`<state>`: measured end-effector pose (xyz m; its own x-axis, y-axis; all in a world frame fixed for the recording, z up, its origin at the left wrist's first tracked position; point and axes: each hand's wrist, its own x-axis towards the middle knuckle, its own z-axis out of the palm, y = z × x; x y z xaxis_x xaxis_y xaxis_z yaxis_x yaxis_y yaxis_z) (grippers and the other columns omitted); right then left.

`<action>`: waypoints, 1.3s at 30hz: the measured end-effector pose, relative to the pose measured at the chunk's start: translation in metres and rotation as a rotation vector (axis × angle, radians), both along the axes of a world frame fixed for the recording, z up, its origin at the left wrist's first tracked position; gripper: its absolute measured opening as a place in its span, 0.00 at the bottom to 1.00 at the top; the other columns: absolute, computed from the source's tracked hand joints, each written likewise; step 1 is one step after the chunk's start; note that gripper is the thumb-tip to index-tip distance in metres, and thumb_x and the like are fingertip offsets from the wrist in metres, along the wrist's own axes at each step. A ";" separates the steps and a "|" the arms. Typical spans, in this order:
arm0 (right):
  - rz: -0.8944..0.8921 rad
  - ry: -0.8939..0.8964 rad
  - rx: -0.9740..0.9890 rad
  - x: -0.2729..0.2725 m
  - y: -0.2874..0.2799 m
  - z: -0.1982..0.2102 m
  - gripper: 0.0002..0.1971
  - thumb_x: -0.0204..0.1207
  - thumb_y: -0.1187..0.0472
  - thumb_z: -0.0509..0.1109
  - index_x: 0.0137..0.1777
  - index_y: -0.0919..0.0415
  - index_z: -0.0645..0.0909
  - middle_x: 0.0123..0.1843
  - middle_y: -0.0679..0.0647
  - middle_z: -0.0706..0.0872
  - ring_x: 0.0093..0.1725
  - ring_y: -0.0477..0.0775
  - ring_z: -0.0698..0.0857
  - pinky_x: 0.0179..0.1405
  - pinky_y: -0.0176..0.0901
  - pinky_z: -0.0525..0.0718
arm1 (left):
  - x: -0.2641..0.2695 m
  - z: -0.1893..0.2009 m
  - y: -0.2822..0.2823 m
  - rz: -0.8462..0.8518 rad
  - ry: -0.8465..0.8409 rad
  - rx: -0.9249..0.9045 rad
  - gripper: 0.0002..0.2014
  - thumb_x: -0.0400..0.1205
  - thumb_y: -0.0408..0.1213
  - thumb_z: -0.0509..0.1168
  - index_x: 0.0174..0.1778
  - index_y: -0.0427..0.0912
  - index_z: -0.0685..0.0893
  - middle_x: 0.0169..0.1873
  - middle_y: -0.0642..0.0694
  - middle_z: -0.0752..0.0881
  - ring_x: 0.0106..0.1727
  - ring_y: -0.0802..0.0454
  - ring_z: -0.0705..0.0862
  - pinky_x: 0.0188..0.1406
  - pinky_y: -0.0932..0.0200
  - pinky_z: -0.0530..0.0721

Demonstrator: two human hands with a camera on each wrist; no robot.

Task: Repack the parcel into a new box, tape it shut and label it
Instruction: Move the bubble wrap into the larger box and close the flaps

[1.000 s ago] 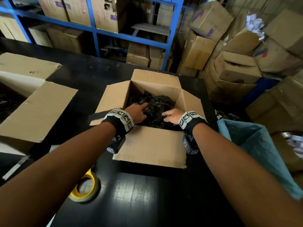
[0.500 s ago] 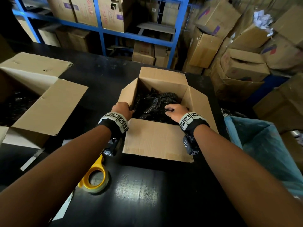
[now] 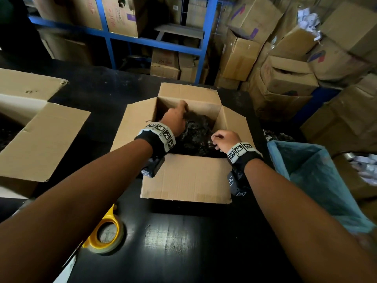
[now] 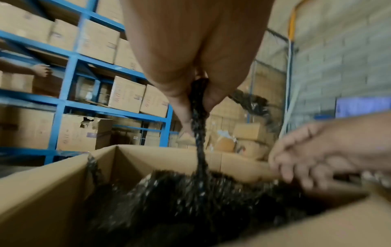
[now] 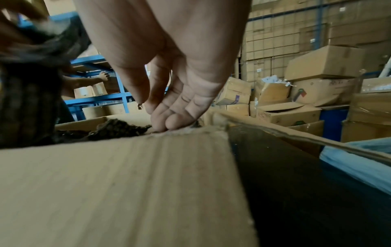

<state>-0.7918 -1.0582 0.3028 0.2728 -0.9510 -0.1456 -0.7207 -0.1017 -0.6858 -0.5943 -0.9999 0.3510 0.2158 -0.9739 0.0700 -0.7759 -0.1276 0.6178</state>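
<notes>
Open carton, part-filled, on black table.
Box (image 3: 186, 176), four flaps out, holds the dark glittery material (image 3: 196, 132). Left hand (image 3: 173, 119) pinches a strand of it, lifted above the heap. Right hand (image 3: 224, 139), fingers curled, tips at the near right rim; its hold cannot be told. Tape roll (image 3: 106, 234) near left.

No legible text anywhere (red print on shelf cartons (image 3: 120, 17) too blurred)
</notes>
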 end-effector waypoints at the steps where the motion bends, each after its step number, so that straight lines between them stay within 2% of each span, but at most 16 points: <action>1: -0.004 0.004 0.002 -0.003 0.000 0.000 0.06 0.80 0.56 0.67 0.46 0.54 0.86 0.43 0.54 0.90 0.30 0.46 0.84 0.28 0.33 0.77 | -0.003 -0.009 -0.003 -0.050 -0.099 0.118 0.18 0.81 0.32 0.61 0.66 0.39 0.71 0.56 0.32 0.83 0.57 0.33 0.83 0.54 0.46 0.79; 3: 0.012 0.038 0.001 -0.010 0.001 -0.001 0.10 0.80 0.52 0.67 0.47 0.57 0.86 0.41 0.55 0.90 0.30 0.47 0.84 0.27 0.35 0.77 | -0.006 -0.026 -0.009 -0.168 -0.256 0.318 0.17 0.82 0.37 0.58 0.67 0.41 0.76 0.64 0.35 0.81 0.63 0.35 0.80 0.62 0.48 0.75; 5: 0.039 0.079 -0.019 -0.015 0.002 0.000 0.15 0.80 0.50 0.66 0.45 0.60 0.87 0.39 0.57 0.90 0.33 0.53 0.85 0.33 0.41 0.82 | -0.007 -0.042 -0.011 -0.218 -0.384 0.421 0.20 0.84 0.48 0.54 0.68 0.46 0.80 0.71 0.39 0.76 0.70 0.37 0.75 0.69 0.47 0.71; 7: 0.050 0.092 -0.041 -0.018 0.004 0.000 0.17 0.80 0.48 0.66 0.44 0.63 0.87 0.39 0.59 0.90 0.40 0.59 0.87 0.43 0.50 0.85 | -0.008 -0.052 -0.009 -0.183 -0.528 0.419 0.26 0.84 0.57 0.50 0.69 0.48 0.80 0.74 0.42 0.73 0.72 0.36 0.71 0.70 0.42 0.68; 9: 0.051 0.089 -0.044 -0.018 0.005 0.000 0.17 0.80 0.49 0.66 0.44 0.62 0.87 0.40 0.59 0.90 0.43 0.60 0.87 0.48 0.52 0.86 | -0.009 -0.057 -0.004 -0.132 -0.588 0.353 0.24 0.83 0.53 0.55 0.70 0.44 0.78 0.69 0.40 0.76 0.68 0.36 0.75 0.66 0.43 0.74; 12: 0.079 0.082 -0.030 -0.016 0.011 0.001 0.15 0.79 0.48 0.67 0.45 0.57 0.88 0.41 0.55 0.91 0.44 0.57 0.88 0.50 0.49 0.86 | -0.007 -0.063 0.004 -0.071 -0.465 0.304 0.23 0.80 0.40 0.59 0.73 0.42 0.72 0.65 0.36 0.80 0.62 0.33 0.81 0.60 0.44 0.80; 16: 0.263 0.237 -0.044 -0.014 0.018 -0.004 0.15 0.81 0.50 0.66 0.61 0.54 0.86 0.65 0.51 0.86 0.65 0.54 0.82 0.61 0.38 0.76 | -0.009 -0.063 0.014 -0.093 -0.340 0.410 0.21 0.82 0.43 0.54 0.71 0.44 0.75 0.66 0.37 0.80 0.65 0.34 0.79 0.66 0.44 0.77; 18: 0.291 0.283 -0.077 -0.015 0.021 -0.007 0.14 0.80 0.53 0.66 0.61 0.54 0.87 0.67 0.51 0.85 0.67 0.54 0.81 0.66 0.39 0.75 | -0.012 -0.056 0.022 -0.111 -0.329 0.417 0.21 0.86 0.44 0.52 0.72 0.43 0.75 0.69 0.38 0.79 0.68 0.36 0.77 0.69 0.45 0.74; 22: 0.113 0.237 -0.247 -0.028 0.023 -0.009 0.10 0.79 0.59 0.64 0.52 0.54 0.88 0.54 0.55 0.88 0.55 0.58 0.84 0.52 0.43 0.80 | 0.015 -0.054 0.046 0.075 -0.214 0.131 0.17 0.83 0.45 0.57 0.64 0.45 0.81 0.60 0.39 0.84 0.59 0.39 0.82 0.60 0.47 0.80; 25: -0.049 0.278 -0.216 -0.049 0.018 -0.012 0.11 0.80 0.56 0.62 0.58 0.53 0.84 0.58 0.59 0.81 0.60 0.62 0.79 0.59 0.50 0.79 | 0.049 -0.068 0.064 0.221 -0.181 0.032 0.18 0.83 0.45 0.57 0.65 0.43 0.80 0.61 0.37 0.81 0.61 0.38 0.78 0.61 0.45 0.77; 28: -0.078 0.311 -0.090 -0.060 0.019 -0.018 0.18 0.82 0.51 0.61 0.71 0.46 0.75 0.68 0.61 0.75 0.70 0.66 0.72 0.68 0.59 0.74 | 0.070 -0.078 0.080 0.320 -0.149 0.153 0.26 0.82 0.54 0.50 0.72 0.47 0.74 0.71 0.39 0.75 0.70 0.36 0.71 0.71 0.40 0.70; 30: -0.134 0.305 -0.027 -0.062 0.018 -0.023 0.27 0.82 0.45 0.58 0.80 0.48 0.64 0.76 0.61 0.69 0.76 0.67 0.68 0.73 0.64 0.70 | 0.078 -0.087 0.085 0.370 -0.120 0.270 0.30 0.80 0.61 0.46 0.73 0.50 0.71 0.74 0.39 0.71 0.73 0.34 0.68 0.72 0.37 0.67; 31: -0.171 0.300 0.007 -0.063 0.017 -0.026 0.29 0.82 0.40 0.54 0.80 0.50 0.63 0.78 0.61 0.68 0.77 0.67 0.67 0.74 0.66 0.67 | 0.081 -0.091 0.087 0.378 -0.115 0.313 0.31 0.79 0.63 0.45 0.73 0.51 0.70 0.75 0.38 0.69 0.73 0.32 0.67 0.71 0.35 0.66; 34: -0.276 0.301 0.086 -0.073 0.011 -0.038 0.32 0.78 0.34 0.46 0.69 0.54 0.73 0.71 0.66 0.74 0.72 0.68 0.71 0.73 0.68 0.67 | 0.086 -0.093 0.093 0.383 -0.162 0.415 0.31 0.80 0.63 0.47 0.76 0.50 0.65 0.76 0.38 0.67 0.74 0.33 0.65 0.73 0.34 0.64; 37: -0.455 0.176 0.212 -0.088 0.008 -0.045 0.33 0.76 0.36 0.60 0.75 0.56 0.71 0.74 0.65 0.71 0.73 0.69 0.71 0.74 0.62 0.69 | 0.085 -0.086 0.095 0.353 -0.217 0.515 0.27 0.83 0.54 0.55 0.77 0.53 0.59 0.76 0.36 0.62 0.73 0.30 0.62 0.73 0.34 0.65; 39: -0.540 0.056 0.284 -0.093 0.006 -0.044 0.36 0.73 0.39 0.68 0.77 0.57 0.68 0.76 0.63 0.71 0.73 0.68 0.73 0.73 0.58 0.71 | 0.085 -0.073 0.094 0.462 -0.117 0.539 0.28 0.82 0.52 0.58 0.77 0.50 0.61 0.74 0.34 0.63 0.73 0.28 0.63 0.72 0.35 0.67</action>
